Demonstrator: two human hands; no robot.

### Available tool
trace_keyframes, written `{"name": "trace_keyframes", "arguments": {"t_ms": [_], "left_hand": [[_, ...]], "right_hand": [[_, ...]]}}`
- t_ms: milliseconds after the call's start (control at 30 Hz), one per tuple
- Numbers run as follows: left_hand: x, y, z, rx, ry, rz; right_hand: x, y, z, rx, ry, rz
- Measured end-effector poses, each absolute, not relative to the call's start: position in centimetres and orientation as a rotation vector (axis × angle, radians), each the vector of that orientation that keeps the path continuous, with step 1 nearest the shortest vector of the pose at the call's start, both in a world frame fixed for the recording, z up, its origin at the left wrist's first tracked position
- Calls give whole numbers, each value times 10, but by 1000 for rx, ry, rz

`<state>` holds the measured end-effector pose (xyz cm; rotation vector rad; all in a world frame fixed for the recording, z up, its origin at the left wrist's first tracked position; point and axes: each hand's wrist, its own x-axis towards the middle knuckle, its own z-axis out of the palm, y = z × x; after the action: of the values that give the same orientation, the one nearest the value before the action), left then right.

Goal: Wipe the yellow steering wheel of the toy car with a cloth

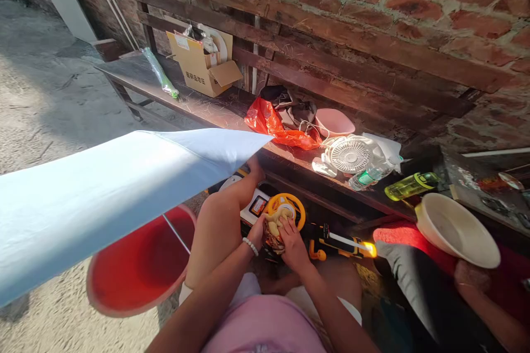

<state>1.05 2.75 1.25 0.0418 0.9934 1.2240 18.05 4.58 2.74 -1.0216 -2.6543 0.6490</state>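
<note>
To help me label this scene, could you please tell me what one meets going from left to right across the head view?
Red tub, cardboard box, left hand, pale yellow item, right hand, white fan, yellow-green bottle, cream basin.

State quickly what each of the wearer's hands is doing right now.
Left hand: holding a tan item, identity unclear.
Right hand: holding the same item.
</note>
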Motion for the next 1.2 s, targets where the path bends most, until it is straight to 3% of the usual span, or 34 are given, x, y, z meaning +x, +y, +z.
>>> {"name": "trace_keyframes", "arguments": {"t_ms": [100, 233, 400, 533, 767, 1000, 1200], "left_hand": [[10, 24, 8, 220, 1215, 1245], [4, 13, 2, 991, 1643, 1294], [11, 0, 2, 1738, 1808, 799], [18, -3, 8, 1826, 1887, 421], [10, 0, 14, 1863, 1877, 280], [12, 3, 20, 1869, 1858, 197], [11, 4, 18, 1866, 1842, 241]], "right_hand": [[201, 26, 28, -1067, -2644, 706], [226, 15, 40, -1098, -2514, 826], [242, 32, 63, -1117, -2252, 756], [213, 80, 80, -1099, -2224, 626], [139, 149, 63, -1337, -2492, 637], [166, 108, 19, -1406, -2400, 546], [191, 51, 15, -1409, -2422, 550]]}}
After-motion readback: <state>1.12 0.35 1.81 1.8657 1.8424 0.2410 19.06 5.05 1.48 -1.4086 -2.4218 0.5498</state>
